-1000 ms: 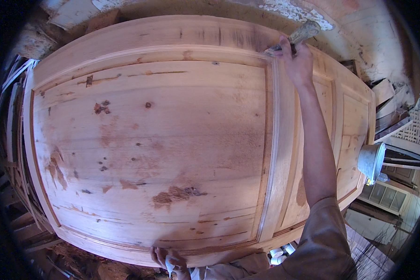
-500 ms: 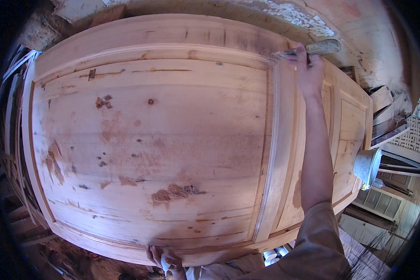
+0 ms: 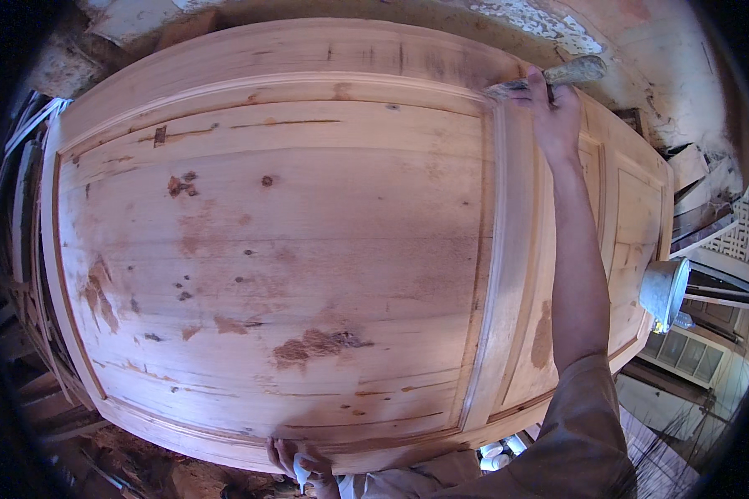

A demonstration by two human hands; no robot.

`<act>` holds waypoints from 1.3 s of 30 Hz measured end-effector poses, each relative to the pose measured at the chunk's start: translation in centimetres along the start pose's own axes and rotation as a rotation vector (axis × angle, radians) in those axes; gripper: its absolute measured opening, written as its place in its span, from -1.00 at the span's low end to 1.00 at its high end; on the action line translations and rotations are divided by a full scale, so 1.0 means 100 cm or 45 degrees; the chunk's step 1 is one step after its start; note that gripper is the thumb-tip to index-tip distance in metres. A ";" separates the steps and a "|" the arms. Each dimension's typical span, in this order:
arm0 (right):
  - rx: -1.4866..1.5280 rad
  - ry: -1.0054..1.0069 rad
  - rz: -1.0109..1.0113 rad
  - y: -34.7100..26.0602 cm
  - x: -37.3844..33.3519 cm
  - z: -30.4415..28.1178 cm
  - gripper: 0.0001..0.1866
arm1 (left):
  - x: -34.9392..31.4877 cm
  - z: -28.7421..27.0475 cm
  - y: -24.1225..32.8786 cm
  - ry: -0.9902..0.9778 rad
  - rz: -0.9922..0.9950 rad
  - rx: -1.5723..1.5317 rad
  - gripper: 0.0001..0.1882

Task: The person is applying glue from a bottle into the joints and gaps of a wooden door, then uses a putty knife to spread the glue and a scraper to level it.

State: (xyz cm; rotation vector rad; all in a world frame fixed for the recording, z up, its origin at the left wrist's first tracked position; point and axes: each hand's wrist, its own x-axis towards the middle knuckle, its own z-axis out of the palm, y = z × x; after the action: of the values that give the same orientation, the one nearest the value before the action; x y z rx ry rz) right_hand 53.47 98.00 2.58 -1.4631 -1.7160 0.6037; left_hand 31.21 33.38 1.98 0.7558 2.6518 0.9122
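Observation:
A large wooden panelled door (image 3: 374,216) lies flat before me, with brown filled patches, knots and cracks. My right hand (image 3: 555,116) reaches to its far edge, closed round a scraper (image 3: 578,73) with a thick, worn handle. The scraper's dark narrow blade points left and rests at the corner where the far rail meets a crosspiece; its exact tip shape is unclear. At the near edge, my left hand (image 3: 318,477) is closed on a small whitish squeeze bottle (image 3: 300,472) with a pointed nozzle, its fingertips resting on the door's rim.
A pale bucket (image 3: 664,291) stands on the door's right end, a clear bottle (image 3: 682,320) beside it. White containers (image 3: 495,456) sit below the near edge. Stacked timber (image 3: 25,224) lines the left, and a peeling wall (image 3: 632,50) runs behind.
My view has shifted slightly, so the bucket and right arm appear farther right. Both hands keep their grips, and the scraper blade stays at nearly the same corner.

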 end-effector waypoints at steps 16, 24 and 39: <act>0.181 -0.031 0.064 -0.014 -0.006 0.007 -0.61 | -0.003 -0.002 -0.011 -0.029 0.099 0.208 -0.52; 0.002 -0.041 -0.036 -0.013 -0.006 0.011 -0.65 | -0.002 -0.001 -0.006 -0.001 0.025 0.056 -0.50; -0.107 -0.121 0.040 -0.052 -0.014 0.023 -0.57 | -0.004 0.000 -0.005 0.028 -0.034 -0.045 -0.40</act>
State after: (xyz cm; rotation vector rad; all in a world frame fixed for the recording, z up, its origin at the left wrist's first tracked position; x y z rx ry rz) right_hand 48.57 95.83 4.89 -1.5448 -1.8136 0.6333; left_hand 31.32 32.87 1.70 0.7050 2.6505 0.9631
